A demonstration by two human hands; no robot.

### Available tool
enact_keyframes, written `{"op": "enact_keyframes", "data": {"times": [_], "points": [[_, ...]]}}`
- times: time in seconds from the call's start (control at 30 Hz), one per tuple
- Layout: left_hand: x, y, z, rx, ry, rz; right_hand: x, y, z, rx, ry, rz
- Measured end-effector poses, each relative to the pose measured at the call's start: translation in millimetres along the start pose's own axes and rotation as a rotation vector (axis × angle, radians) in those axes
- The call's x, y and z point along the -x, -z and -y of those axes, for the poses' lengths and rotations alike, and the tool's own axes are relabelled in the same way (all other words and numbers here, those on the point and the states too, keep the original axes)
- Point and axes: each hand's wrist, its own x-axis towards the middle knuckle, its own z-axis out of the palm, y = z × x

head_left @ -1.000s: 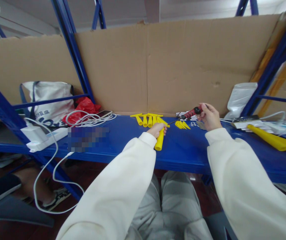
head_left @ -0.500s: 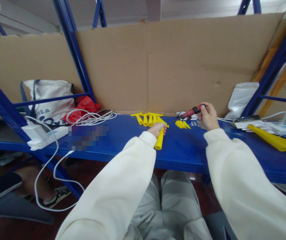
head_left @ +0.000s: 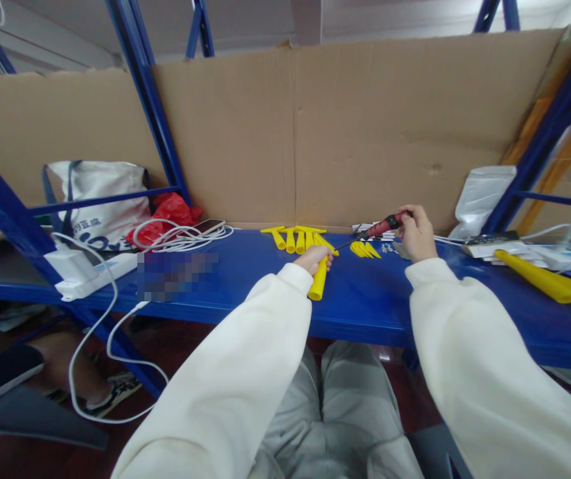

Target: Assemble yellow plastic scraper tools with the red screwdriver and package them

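Observation:
My left hand [head_left: 314, 259] is closed around a yellow tube-like handle [head_left: 318, 285], whose wide lower end points toward me. In my right hand [head_left: 416, 234] is a red and black screwdriver [head_left: 379, 228], gripped at its back end. Its thin dark shaft slants down to the left and reaches the top of the yellow piece by my left fingers; the exact contact is too small to make out. Behind my left hand lie several yellow T-shaped pieces [head_left: 289, 239] in a row. Several small flat yellow pieces [head_left: 364, 249] lie below the screwdriver.
A blue shelf table [head_left: 245, 279] carries a white power strip [head_left: 96, 275], coiled white cable [head_left: 180, 237], a red plastic bag [head_left: 166, 206] and a cloth bag [head_left: 98, 199] at left. At right are a long yellow piece [head_left: 548, 278] and a white pouch [head_left: 484, 199]. Cardboard [head_left: 365, 133] walls the back.
The screwdriver's handle has turned slightly in my right fingers, and that hand has shifted a little. My left hand and the yellow handle stay in place.

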Motion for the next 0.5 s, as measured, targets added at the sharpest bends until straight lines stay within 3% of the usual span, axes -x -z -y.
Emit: {"op": "enact_keyframes", "data": {"times": [0.3,0.5], "points": [[-1.5,-0.4,0.5,0.016,0.013,0.005,14.3,-5.1,18.8,0.233,0.248,-0.123],[-1.9,1.2,0.3,-0.001,0.009,0.020,2.9,-4.8,-7.1,0.181,0.291,-0.196]]}}
